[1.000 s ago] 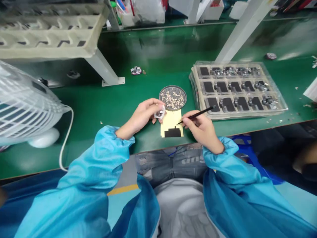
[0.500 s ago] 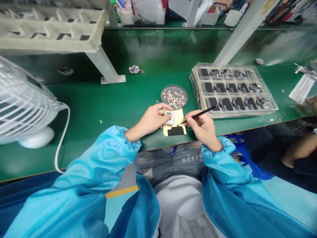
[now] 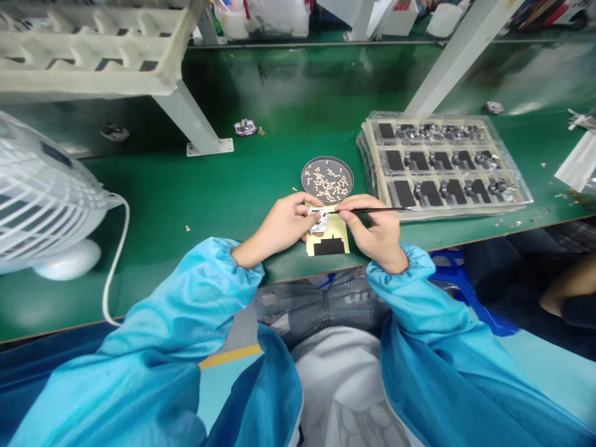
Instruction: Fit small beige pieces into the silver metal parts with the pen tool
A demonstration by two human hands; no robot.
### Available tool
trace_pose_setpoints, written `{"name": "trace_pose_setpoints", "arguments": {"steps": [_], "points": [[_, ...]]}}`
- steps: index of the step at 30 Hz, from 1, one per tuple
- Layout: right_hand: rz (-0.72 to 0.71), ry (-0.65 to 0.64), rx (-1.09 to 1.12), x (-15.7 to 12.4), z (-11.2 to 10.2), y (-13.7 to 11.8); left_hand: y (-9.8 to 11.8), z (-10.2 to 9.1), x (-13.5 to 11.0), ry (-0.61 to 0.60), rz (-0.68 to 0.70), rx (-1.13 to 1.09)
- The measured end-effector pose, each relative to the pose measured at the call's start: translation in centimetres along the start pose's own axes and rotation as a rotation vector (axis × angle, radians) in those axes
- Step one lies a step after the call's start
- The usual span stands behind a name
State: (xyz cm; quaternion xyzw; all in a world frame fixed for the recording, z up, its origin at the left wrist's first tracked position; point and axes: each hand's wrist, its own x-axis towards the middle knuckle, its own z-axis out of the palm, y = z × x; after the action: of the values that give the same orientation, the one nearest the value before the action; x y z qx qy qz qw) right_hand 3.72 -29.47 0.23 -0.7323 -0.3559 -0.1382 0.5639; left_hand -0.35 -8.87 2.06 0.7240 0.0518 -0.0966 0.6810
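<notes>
My left hand holds a small white, roughly square part between thumb and fingers. In my right hand is a thin black tool, like tweezers or a pen, lying almost level. Its tip reaches the top edge of the white part; whether it touches cannot be made out. Under the hands lies a yellow sheet with a black cut shape on its near end. Just beyond the hands sits a round dark perforated dish with many tiny beige pieces in it.
A stacked clear-lidded tray of dark parts stands at right. On the left are a white fan and a metal post under a moulded tray. A small device part lies near the post. At far right a person's arm shows.
My right hand has moved up and slightly left, swinging the black tool from slanted to nearly level, its tip going from the black shape to the white part. My left hand stays put.
</notes>
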Motion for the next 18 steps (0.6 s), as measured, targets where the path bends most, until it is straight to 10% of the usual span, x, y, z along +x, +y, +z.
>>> {"name": "trace_pose_setpoints", "arguments": {"steps": [18], "points": [[-0.020,0.011,0.017,-0.49,0.18,0.11,-0.04,0.09,-0.12,0.017,0.008,-0.023]]}}
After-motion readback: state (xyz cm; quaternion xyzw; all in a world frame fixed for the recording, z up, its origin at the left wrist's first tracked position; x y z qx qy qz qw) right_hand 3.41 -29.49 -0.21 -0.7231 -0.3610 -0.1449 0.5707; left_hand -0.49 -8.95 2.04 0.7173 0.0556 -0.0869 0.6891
